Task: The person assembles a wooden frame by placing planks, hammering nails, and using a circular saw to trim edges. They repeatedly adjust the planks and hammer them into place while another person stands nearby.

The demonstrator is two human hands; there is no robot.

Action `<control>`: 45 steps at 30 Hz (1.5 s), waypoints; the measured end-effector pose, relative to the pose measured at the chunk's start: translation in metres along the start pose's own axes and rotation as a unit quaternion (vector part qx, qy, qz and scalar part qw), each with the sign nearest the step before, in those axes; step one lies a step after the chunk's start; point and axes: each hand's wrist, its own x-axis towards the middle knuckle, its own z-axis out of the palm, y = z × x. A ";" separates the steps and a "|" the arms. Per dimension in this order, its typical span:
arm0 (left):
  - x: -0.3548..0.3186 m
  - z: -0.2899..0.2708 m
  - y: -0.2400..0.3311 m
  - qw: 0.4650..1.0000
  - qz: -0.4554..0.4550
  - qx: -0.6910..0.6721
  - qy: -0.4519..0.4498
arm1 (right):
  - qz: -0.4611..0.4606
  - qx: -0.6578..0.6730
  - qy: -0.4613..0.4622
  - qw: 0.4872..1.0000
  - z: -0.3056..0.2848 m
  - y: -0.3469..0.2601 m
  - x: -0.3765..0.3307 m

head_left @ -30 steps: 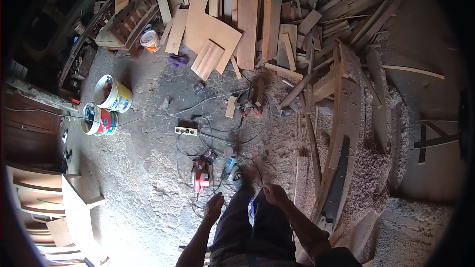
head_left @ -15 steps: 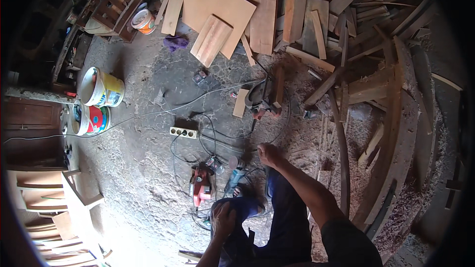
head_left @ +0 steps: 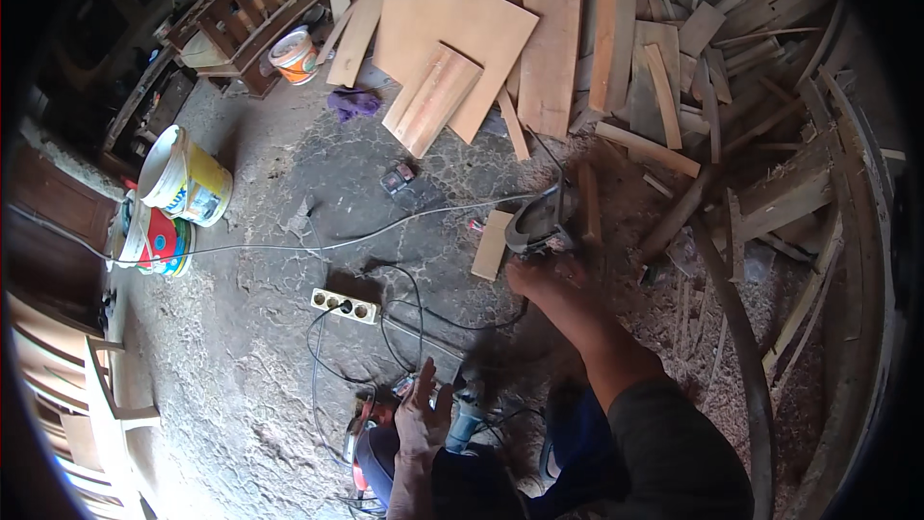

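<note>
My right hand (head_left: 541, 276) reaches forward to the near end of a dark, curved-framed tool (head_left: 531, 228) on the floor. Its fingers are hidden behind the hand, so whether they grip the tool does not show. Above my bent knee, my left hand (head_left: 421, 416) is raised with its fingers stretched out, holding nothing. Close beside it lies a blue power tool (head_left: 465, 426) that looks like an angle grinder. A red power tool (head_left: 359, 462) is partly covered by my leg. A small wood block (head_left: 492, 245) lies left of the curved tool.
A white power strip (head_left: 345, 306) with black cords lies ahead of my left hand; a long grey cable (head_left: 371, 234) crosses the floor. Planks (head_left: 551, 48) and offcuts pile up at the far side and right. Buckets (head_left: 197, 183) stand at left, near wooden furniture (head_left: 91, 371).
My right hand has moved forward from above my knee to the curved tool. My left hand has lifted off the knee and its fingers have straightened. The view has shifted and I lean forward.
</note>
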 end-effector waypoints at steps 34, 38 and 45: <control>-0.014 0.006 -0.026 0.997 -0.048 0.018 0.058 | -0.295 0.285 0.538 0.737 -0.097 0.035 -0.082; -0.017 0.003 -0.003 0.994 -0.105 -0.002 0.031 | -0.236 0.222 0.511 0.796 -0.078 0.028 -0.049; -0.006 0.010 -0.010 0.994 -0.111 -0.004 0.023 | -0.180 0.161 0.450 0.860 -0.065 0.011 -0.032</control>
